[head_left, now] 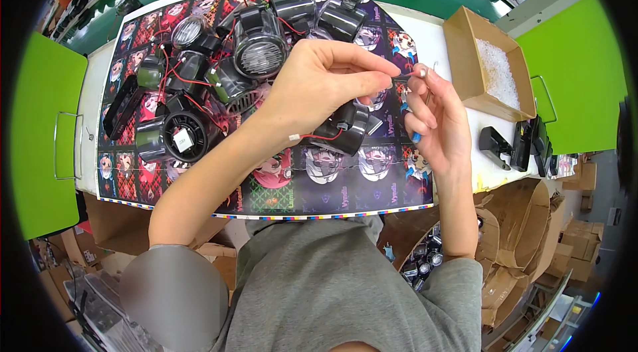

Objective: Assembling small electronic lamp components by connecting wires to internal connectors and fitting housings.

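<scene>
My left hand [325, 76] reaches across the middle of the table, thumb and forefinger pinched on a thin red wire [405, 75]. At the wire's right end is a small white connector [422, 73], pinched in the fingertips of my right hand [438, 109]. A blue-ended thing [417, 137] shows below the curled fingers of that hand; the rest of it is hidden. Under my left wrist lies a black cylindrical unit [345, 134] with a red lead and white plug. Several similar black and clear units, one a round ribbed-lens housing [260, 55], cluster left of my hands.
A printed sheet with cartoon faces [272, 199] covers the white table. An open cardboard box [462, 53] with clear small pieces stands at the right, black parts [522, 143] nearer me. Green panels [53, 133] flank the table. Below right, cardboard boxes [515, 219] surround more units.
</scene>
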Available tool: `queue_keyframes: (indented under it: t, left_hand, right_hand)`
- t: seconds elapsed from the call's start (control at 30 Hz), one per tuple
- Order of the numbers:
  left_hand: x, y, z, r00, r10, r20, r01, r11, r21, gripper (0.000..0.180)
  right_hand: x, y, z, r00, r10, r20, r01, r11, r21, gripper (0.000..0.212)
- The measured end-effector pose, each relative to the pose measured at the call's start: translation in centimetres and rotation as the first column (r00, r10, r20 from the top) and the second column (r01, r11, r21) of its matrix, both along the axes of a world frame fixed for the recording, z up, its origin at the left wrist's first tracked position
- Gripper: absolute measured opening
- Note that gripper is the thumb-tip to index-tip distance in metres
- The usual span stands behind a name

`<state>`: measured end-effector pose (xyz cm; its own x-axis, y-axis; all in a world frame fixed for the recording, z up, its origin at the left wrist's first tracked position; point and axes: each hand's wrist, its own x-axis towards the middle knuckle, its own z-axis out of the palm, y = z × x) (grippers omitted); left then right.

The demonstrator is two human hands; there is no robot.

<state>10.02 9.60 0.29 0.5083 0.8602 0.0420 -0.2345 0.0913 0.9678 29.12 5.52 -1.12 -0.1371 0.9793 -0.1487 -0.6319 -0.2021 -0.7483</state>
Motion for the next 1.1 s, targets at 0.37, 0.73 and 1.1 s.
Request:
queue_keyframes:
  t: [0.37,0.73,1.1]
  left_hand:
    - [0.1,0.3,-0.7,0.996,0.036,0.078,-0.03,0.997,-0.076,0.017]
    - [0.4,0.1,-0.8,0.998,0.048,0.049,-0.048,0.999,0.006,0.018]
    - [0.0,-0.3,-1.4,0.968,0.054,0.243,-0.024,0.992,-0.125,0.035]
  right_hand:
    - [-0.1,-0.2,-0.2,0.998,0.029,-0.053,-0.029,1.0,-0.001,0.024]
    - [-0.7,-0.2,0.0,0.989,-0.054,0.14,0.032,0.987,0.154,0.021]
    - [-0.5,0.5,2.8,0.847,-0.136,0.514,-0.084,0.921,0.382,0.028]
